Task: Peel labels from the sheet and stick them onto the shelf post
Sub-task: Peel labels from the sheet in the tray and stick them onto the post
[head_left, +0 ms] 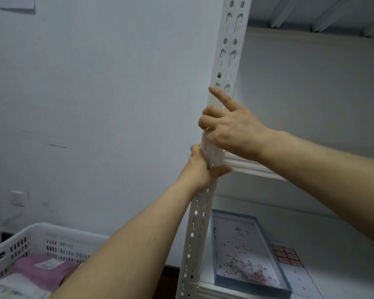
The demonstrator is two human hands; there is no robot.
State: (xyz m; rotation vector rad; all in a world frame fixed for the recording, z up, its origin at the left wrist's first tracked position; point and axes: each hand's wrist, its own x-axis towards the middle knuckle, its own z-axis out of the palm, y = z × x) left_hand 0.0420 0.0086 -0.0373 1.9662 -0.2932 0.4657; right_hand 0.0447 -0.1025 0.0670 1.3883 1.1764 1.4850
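The white perforated shelf post (228,52) runs upright through the middle of the view. My left hand (201,169) wraps around the post where the middle shelf rail joins it. Just above, my right hand (231,128) lies against the post, its index finger stretched up along the metal and the other fingers curled on the post's edge. A white label on the post under these fingers cannot be made out. The label sheet (286,255), white with red-bordered labels, lies on the lower shelf at the right.
A blue-rimmed shallow box (218,279) with small scraps sits on the lower shelf beside the post. A white slotted basket (58,240) holding pink and white packets stands at lower left. The white wall (95,104) is behind, with sockets low on the left.
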